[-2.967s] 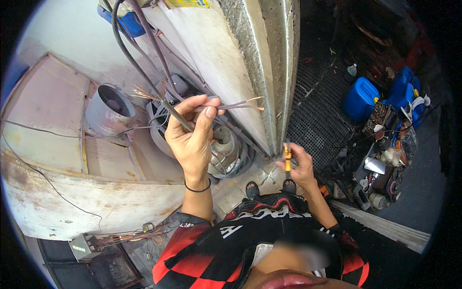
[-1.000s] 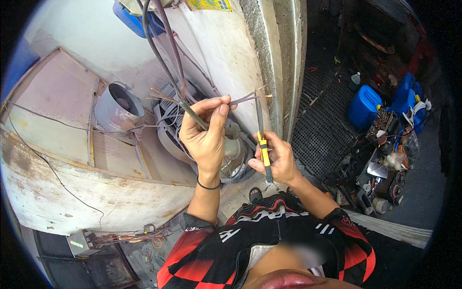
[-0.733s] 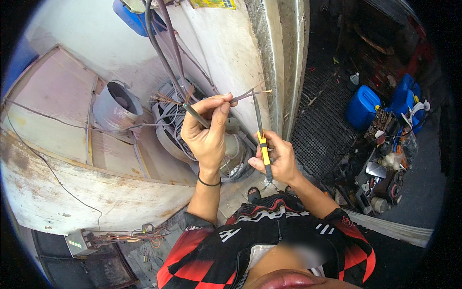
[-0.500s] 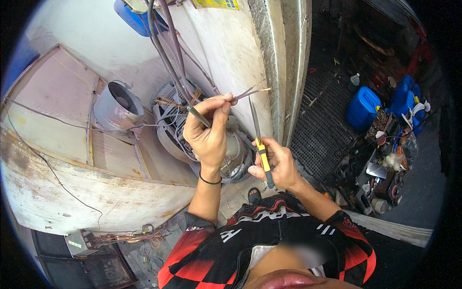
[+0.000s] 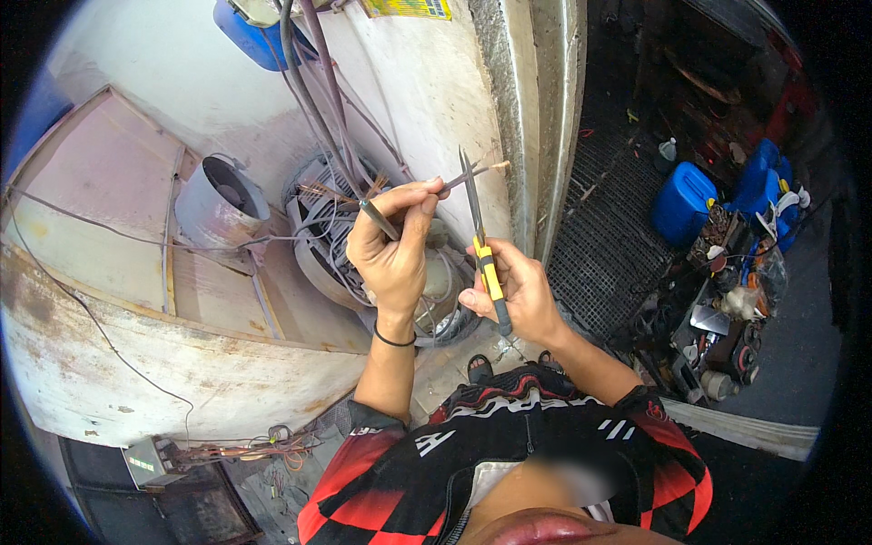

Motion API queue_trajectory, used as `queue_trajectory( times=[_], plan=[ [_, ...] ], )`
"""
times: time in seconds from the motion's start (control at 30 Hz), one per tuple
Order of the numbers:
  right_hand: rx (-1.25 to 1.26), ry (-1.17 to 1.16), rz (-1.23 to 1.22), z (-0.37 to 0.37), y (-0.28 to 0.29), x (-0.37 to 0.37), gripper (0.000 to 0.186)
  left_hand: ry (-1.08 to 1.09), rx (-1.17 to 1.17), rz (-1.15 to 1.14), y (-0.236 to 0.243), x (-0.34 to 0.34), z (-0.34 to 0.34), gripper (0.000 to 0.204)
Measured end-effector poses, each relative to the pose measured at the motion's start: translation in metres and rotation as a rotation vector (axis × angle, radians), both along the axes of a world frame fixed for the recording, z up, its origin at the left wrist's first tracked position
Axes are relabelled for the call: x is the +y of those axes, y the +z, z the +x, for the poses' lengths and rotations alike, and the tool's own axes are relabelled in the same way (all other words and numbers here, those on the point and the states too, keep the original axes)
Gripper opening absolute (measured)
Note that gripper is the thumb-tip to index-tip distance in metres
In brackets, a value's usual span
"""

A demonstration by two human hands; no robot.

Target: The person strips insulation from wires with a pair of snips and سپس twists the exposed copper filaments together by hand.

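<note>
My left hand point(image 5: 391, 250) is closed on a dark grey cable point(image 5: 378, 218), thumb and fingertips pinching thinner grey-purple wires point(image 5: 451, 183) that point right, with pale bared ends. My right hand point(image 5: 518, 295) grips a yellow-and-black handled tool point(image 5: 487, 272) with long, pointed metal blades. The blades stand upright across the pinched wires; whether they are shut on them I cannot tell. Frayed copper strands point(image 5: 320, 195) show just left of my left fingers.
Hanging cables point(image 5: 327, 100) run down a pale pillar point(image 5: 436, 82). A grey duct point(image 5: 222, 209) and coiled cords sit behind and left. Blue jerrycans point(image 5: 679, 204) and clutter lie right, beside dark grating point(image 5: 599, 254). A small metal box point(image 5: 154, 463) with wires is lower left.
My right hand has risen from low right to beside my left, lifting the blades across the wires. Since half a second ago, the blades have moved slightly up and left.
</note>
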State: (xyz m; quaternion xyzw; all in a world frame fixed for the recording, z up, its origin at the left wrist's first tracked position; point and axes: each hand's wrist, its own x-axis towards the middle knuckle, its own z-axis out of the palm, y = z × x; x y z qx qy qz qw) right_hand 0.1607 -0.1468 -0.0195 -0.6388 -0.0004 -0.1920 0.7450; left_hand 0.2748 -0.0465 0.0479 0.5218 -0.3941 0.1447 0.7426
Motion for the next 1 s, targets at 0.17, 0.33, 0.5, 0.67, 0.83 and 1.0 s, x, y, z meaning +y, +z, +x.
queue_trajectory(
  times=[0.17,0.33,0.5,0.67,0.83,1.0],
  plan=[
    [-0.027,-0.05,-0.072,0.01,-0.008,0.0,0.055,0.201,-0.019,0.158,0.001,0.006,0.002,0.012],
    [-0.016,-0.155,-0.207,0.011,-0.011,-0.008,0.057,0.639,-0.401,0.392,0.027,0.026,0.001,0.014],
    [-0.075,-0.262,-0.339,0.014,-0.01,-0.015,0.061,0.46,-0.576,0.525,0.062,0.022,0.009,0.016],
    [-0.126,-0.327,-0.504,0.014,0.0,-0.019,0.062,0.219,-0.421,0.798,0.072,0.018,0.017,0.012],
    [-0.201,-0.367,-0.535,0.016,0.004,-0.019,0.062,0.083,-0.256,0.71,0.07,0.014,0.012,0.01],
    [-0.195,-0.347,-0.378,0.027,-0.012,-0.012,0.063,0.043,-0.074,0.54,0.057,0.005,0.006,0.012]
  ],
)
